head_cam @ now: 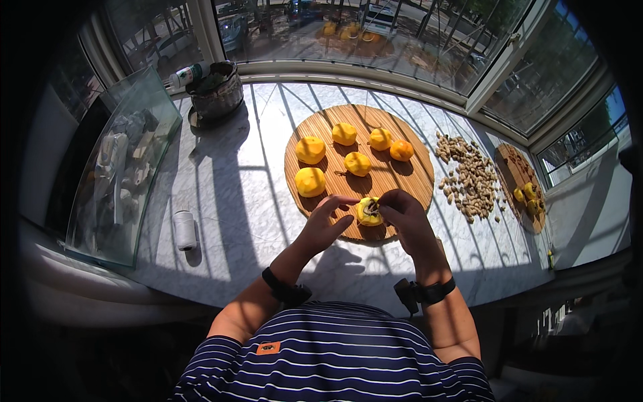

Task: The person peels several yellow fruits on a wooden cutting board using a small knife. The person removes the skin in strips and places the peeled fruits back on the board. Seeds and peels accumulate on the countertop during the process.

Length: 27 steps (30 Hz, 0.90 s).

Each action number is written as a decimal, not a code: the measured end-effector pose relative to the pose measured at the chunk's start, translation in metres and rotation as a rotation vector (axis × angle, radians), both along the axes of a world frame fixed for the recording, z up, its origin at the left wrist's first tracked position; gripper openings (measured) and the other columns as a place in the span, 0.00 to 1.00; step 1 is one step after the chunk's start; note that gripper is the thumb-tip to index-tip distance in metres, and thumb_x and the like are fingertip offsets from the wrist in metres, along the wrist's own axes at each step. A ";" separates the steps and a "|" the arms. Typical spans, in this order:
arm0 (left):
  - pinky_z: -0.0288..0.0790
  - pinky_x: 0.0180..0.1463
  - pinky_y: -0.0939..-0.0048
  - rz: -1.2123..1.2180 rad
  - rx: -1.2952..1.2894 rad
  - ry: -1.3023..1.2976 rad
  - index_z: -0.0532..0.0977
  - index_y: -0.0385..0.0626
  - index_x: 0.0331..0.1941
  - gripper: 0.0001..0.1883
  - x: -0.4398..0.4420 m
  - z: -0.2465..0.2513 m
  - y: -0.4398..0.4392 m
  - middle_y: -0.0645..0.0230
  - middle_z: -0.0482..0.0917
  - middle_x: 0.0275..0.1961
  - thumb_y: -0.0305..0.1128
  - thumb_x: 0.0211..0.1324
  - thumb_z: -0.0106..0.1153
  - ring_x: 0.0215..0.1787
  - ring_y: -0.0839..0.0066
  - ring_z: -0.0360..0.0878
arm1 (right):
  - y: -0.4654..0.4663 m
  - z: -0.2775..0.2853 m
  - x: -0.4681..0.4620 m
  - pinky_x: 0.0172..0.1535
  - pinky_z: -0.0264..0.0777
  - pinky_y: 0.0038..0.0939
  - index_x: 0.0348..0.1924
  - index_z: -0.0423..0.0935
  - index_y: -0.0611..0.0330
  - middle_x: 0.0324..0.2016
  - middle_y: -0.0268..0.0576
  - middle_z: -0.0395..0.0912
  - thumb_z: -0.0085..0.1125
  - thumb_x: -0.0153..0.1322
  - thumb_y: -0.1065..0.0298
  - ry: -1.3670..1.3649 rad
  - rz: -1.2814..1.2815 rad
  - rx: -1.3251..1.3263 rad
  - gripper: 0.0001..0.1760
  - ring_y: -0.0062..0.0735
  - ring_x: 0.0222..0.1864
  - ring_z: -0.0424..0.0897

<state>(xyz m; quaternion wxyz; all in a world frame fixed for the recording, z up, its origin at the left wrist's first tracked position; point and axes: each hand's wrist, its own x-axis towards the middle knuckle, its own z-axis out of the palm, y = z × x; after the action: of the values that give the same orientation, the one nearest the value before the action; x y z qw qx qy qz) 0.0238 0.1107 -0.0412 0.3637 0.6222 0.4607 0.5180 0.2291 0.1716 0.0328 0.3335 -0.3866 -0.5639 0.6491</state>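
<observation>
A peeled yellow persimmon (368, 213) with a dark, dried calyx facing up sits near the front edge of a round slatted board (402, 188). My right hand (408, 218) pinches something small at the calyx, its fingertips touching the fruit's right side; what it pinches is too small to tell. On the fruit's left, my left hand (325, 221) has its fingers apart, with the index fingertip close to or touching the fruit. Several more peeled persimmons (310, 150) stand farther back on the board, one of them more orange (401, 150). Thin stems or string lie by some of them.
A spool of white thread (185, 230) stands at the left, near a glass tank (125, 166) holding assorted items. Behind are a plant pot (216, 95) and the window frame (351, 73). Unshelled peanuts (469, 178) and a second board (510, 168) with fruit lie right.
</observation>
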 end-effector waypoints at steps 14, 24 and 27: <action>0.73 0.43 0.77 -0.061 -0.008 -0.315 0.76 0.42 0.46 0.09 0.037 0.000 0.010 0.71 0.80 0.41 0.26 0.63 0.61 0.38 0.83 0.77 | -0.005 0.008 -0.008 0.37 0.68 0.19 0.42 0.77 0.65 0.33 0.35 0.78 0.67 0.69 0.69 0.027 0.018 -0.036 0.12 0.17 0.33 0.75; 0.72 0.43 0.77 -0.060 -0.064 -0.316 0.77 0.41 0.42 0.06 0.034 -0.016 0.010 0.73 0.81 0.37 0.28 0.64 0.61 0.37 0.85 0.76 | -0.002 0.002 -0.012 0.35 0.68 0.20 0.41 0.77 0.65 0.32 0.35 0.78 0.64 0.69 0.73 0.076 -0.016 -0.072 0.09 0.17 0.31 0.74; 0.72 0.42 0.77 -0.059 -0.044 -0.265 0.77 0.41 0.41 0.06 0.033 -0.018 0.010 0.73 0.81 0.38 0.28 0.64 0.61 0.37 0.84 0.76 | 0.000 0.002 -0.012 0.36 0.68 0.21 0.41 0.77 0.65 0.31 0.35 0.78 0.63 0.68 0.73 0.074 -0.015 -0.044 0.09 0.18 0.32 0.74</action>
<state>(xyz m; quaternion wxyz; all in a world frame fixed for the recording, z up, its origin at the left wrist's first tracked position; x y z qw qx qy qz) 0.0568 0.1204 -0.0588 0.4501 0.5533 0.4013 0.5746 0.2170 0.1714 0.0346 0.3501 -0.3739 -0.5339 0.6728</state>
